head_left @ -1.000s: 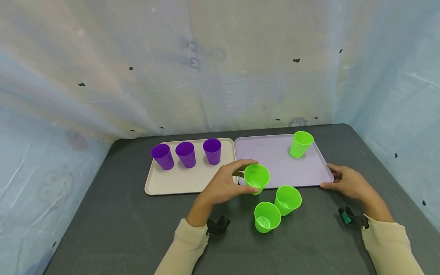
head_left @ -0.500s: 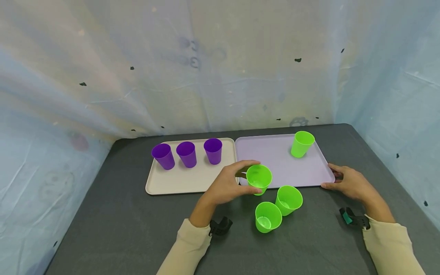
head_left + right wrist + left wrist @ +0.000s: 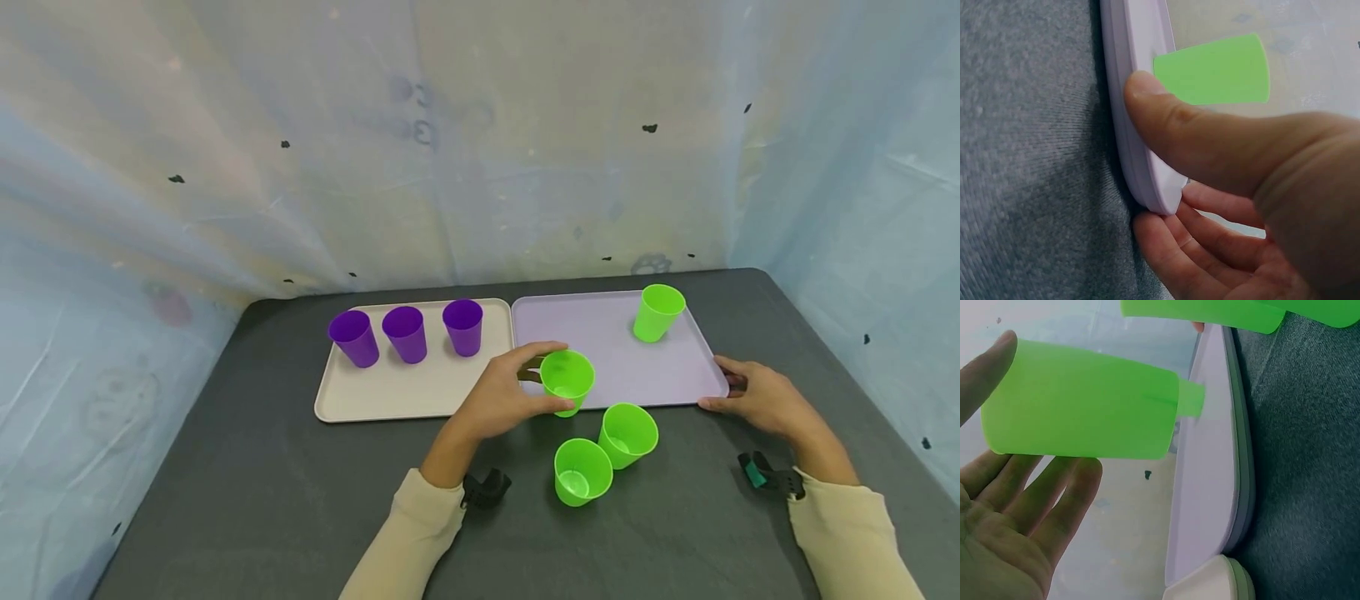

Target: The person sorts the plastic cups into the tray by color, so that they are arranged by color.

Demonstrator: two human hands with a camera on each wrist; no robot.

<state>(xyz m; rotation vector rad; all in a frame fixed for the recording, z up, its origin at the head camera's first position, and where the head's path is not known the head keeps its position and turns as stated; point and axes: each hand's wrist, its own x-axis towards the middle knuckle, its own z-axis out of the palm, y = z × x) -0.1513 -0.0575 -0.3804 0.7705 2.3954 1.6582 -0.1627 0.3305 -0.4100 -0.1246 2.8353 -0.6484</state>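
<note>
1. The left hand (image 3: 504, 402) is gripping a green cup (image 3: 567, 380) just below the middle of the head view, thumb and fingers (image 3: 1054, 487) curled round its wall; compared with a second ago the cup is sitting a little higher and further right in the frame, so it is being carried over the near edge of the lilac tray (image 3: 600, 350).

2. In the left wrist view the held cup (image 3: 1085, 403) is lying across the upper left of the frame, raised clear of the tray surface (image 3: 1207, 487), so the cup looks lifted and not yet set down.

3. The right hand (image 3: 757, 398) is keeping its place at the lower right corner of the lilac tray; the right wrist view is showing the thumb (image 3: 1191, 134) pressing on the rim (image 3: 1141, 125) with the fingers curled underneath, pinching the tray edge.

4. Two more green cups (image 3: 583, 472) (image 3: 628, 433) are standing on the grey table (image 3: 262, 500) below centre, unmoved, and a fourth green cup (image 3: 658, 311) is standing at the tray's upper right.

5. Three purple cups (image 3: 407, 333) are standing in a row on the beige tray (image 3: 390, 392) left of centre.

6. Judging from this, sorting by colour is partly done: one green cup placed, one in transit, two waiting.
</note>
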